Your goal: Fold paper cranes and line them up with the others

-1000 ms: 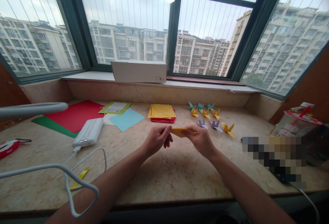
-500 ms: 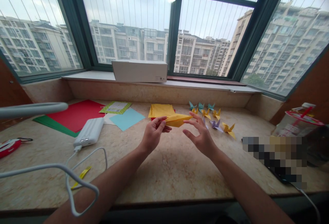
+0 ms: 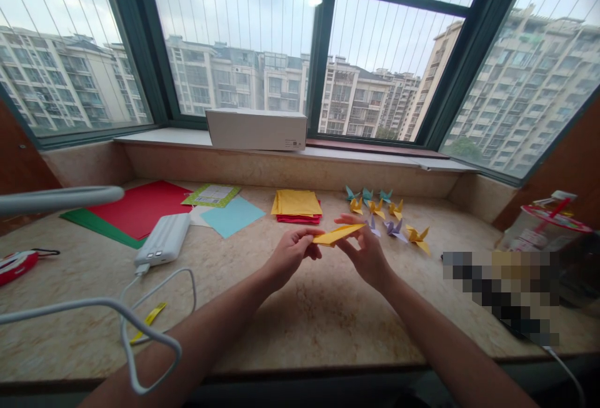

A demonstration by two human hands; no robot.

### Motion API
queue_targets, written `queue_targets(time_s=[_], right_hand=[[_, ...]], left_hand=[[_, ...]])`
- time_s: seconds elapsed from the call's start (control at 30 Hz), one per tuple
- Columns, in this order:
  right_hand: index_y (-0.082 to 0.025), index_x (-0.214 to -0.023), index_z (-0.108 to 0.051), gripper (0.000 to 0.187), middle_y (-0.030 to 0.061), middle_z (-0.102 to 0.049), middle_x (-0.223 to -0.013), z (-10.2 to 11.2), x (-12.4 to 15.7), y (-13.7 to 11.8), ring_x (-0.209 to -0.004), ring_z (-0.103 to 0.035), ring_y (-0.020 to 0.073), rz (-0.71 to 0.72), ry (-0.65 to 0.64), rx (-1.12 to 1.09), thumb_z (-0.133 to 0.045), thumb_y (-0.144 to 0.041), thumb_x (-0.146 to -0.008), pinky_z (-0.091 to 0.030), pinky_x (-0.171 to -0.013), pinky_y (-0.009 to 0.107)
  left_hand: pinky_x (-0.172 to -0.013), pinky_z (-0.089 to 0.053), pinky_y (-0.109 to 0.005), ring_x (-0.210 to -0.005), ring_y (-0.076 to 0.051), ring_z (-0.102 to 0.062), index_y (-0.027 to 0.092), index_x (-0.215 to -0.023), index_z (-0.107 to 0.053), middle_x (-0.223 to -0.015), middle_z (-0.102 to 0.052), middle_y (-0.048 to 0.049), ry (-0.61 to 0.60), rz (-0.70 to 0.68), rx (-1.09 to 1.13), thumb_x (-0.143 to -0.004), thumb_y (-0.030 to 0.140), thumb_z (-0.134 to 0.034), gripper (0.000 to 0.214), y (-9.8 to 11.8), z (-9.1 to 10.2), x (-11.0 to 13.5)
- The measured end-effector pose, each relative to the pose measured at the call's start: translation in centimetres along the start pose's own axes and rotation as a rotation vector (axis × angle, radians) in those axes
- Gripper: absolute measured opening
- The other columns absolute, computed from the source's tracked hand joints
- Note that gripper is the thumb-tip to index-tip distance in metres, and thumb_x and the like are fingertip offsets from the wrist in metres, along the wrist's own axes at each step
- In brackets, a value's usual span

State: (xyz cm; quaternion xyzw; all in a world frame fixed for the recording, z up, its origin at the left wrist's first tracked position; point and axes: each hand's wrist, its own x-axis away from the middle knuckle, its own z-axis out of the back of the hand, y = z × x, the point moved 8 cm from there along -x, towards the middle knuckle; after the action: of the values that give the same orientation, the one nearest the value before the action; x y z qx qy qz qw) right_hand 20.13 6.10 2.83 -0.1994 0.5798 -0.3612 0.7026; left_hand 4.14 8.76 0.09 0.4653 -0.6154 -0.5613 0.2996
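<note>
1. Position: the paper [image 3: 338, 233], a yellow folded piece, is held in the air above the worktop [image 3: 304, 320], directly in front of the person. No contact with the worktop or any other object is observed.
2. Long axis: the paper's length runs left to right across the view. The right tip is slightly raised and tapers to a point.
3. Left hand [image 3: 291, 253]: the grip is pressed together on the paper's left end, thumb on top and fingers beneath. From this grip the paper extends to the right.
4. Right hand [image 3: 369, 257]: one finger is seen above the paper's far edge and the others below it, so the paper passes between them. The grip is judged closed on the middle-to-right part, though the contact itself is partly hidden by the paper. The pointed tip projects just past this grip.
5. Nearness: both hands are on the paper. The left hand holds the very end and the right hand sits nearer the middle. A short bare stretch of paper is seen between the two grips, and the hands do not touch.
6. Surroundings: small folded cranes [image 3: 384, 214] are set on the worktop just beyond the right hand. A sheet stack [image 3: 296, 203] lies beyond the left hand. A power bank [image 3: 164, 239] is noted well apart to the left.
</note>
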Motion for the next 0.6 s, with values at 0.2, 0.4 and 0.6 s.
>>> queue_targets(time_s=[0.2, 0.4, 0.6], right_hand=[[-0.018, -0.093, -0.070, 0.026, 0.0060, -0.069, -0.085, -0.3, 0.0, 1.2, -0.077, -0.062, 0.0201, -0.179, -0.032, -0.152, -0.067, -0.043, -0.085, -0.052, -0.072, 0.034], [-0.017, -0.090, -0.069, 0.034, 0.0027, -0.065, -0.074, -1.3, 0.0, 1.2, -0.064, -0.057, 0.0156, -0.295, -0.113, -0.214, -0.070, -0.050, -0.081, -0.048, -0.059, 0.028], [-0.017, -0.103, -0.063, 0.036, 0.0029, -0.066, -0.075, -1.4, 0.0, 0.6, -0.061, -0.058, 0.0140, -0.280, -0.101, -0.263, -0.060, -0.050, -0.089, -0.048, -0.057, 0.027]], left_hand=[[-0.053, -0.046, -0.025, -0.054, -0.013, -0.060, 0.012, -0.086, -0.063, -0.069, -0.061, -0.0034, -0.176, 0.047, -0.052, -0.091, 0.047, -0.048, 0.039, -0.5, -2.0, 0.9], [-0.053, -0.048, -0.024, -0.060, -0.014, -0.064, 0.012, -0.092, -0.061, -0.078, -0.063, -0.0047, -0.242, -0.062, -0.258, -0.086, 0.055, -0.058, 0.044, 0.1, -2.8, 1.4], [-0.039, -0.036, -0.018, -0.039, -0.009, -0.052, 0.016, -0.085, -0.053, -0.054, -0.052, 0.0047, -0.151, -0.076, -0.279, -0.091, 0.054, -0.050, 0.039, 0.0, -1.9, 0.9]])
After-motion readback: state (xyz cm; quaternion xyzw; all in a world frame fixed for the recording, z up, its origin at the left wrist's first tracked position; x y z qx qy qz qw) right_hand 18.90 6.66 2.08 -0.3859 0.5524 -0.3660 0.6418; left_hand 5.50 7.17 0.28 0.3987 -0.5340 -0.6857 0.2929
